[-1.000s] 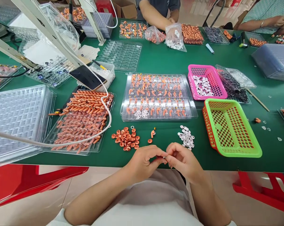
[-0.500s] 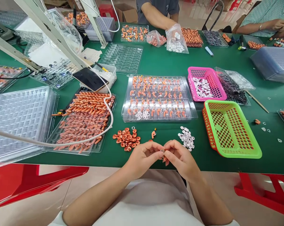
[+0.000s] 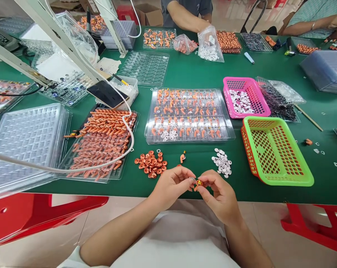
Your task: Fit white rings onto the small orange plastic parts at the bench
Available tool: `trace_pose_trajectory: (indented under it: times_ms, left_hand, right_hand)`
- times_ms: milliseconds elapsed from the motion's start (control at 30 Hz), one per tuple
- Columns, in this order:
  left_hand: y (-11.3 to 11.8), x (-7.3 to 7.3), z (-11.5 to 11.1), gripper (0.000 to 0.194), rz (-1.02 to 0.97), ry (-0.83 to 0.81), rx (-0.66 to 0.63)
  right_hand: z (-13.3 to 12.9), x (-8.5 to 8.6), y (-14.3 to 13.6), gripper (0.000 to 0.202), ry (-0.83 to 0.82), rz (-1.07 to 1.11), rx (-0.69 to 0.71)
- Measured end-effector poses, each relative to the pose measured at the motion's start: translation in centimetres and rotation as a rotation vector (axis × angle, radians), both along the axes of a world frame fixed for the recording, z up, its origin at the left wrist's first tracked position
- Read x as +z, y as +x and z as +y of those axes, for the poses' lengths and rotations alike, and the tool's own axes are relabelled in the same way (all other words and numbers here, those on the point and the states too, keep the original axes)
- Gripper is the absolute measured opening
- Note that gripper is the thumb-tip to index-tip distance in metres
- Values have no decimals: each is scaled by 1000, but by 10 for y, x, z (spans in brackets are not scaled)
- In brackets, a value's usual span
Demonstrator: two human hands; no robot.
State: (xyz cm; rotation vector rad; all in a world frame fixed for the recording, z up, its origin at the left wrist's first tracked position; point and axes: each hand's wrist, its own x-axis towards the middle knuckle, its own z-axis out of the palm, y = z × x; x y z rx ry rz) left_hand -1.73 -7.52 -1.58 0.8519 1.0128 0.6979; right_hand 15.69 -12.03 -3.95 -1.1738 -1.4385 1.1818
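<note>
My left hand (image 3: 172, 188) and my right hand (image 3: 220, 193) meet at the table's front edge. Between the right thumb and fingers is a small orange curved piece with a gold-coloured end (image 3: 199, 182). The left thumb and forefinger pinch a small pale ring (image 3: 192, 179) beside it; whether ring and piece touch is hard to see. Just beyond lies another curved orange piece with a gold tip (image 3: 183, 157). Copper-coloured round cups (image 3: 151, 163) are heaped to its left, and white discs (image 3: 222, 162) to its right.
Ahead lies a clear tray (image 3: 227, 130) of orange pieces and white rings. Pink (image 3: 265, 108) and green (image 3: 305, 180) baskets stand right. A white cable (image 3: 131, 145) crosses an orange-parts tray at left, below a phone (image 3: 107, 93). Two people sit opposite.
My right hand has drawn slightly right and its thumb has lowered, bringing the piece's gold-coloured end into sight. The left hand keeps its pinch. The camera view has shifted a little.
</note>
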Motion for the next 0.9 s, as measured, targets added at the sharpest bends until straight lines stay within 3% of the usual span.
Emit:
trace_pose_trajectory:
  times_ms: [333, 533, 733, 900]
  left_hand:
    - [1, -6, -5, 10, 66, 4, 23]
    - [1, -9, -6, 5, 90, 62, 16]
    - [-2, -6, -10, 12, 166, 208, -89]
    - [-7, 0, -13, 12, 232, 320, -158]
  right_hand:
    - [0, -4, -1, 19, 45, -36, 16]
    - [-2, -5, -4, 17, -34, -26, 3]
    - [-2, -1, -5, 19, -68, -61, -17]
    - [-1, 3, -3, 14, 80, -207, -25]
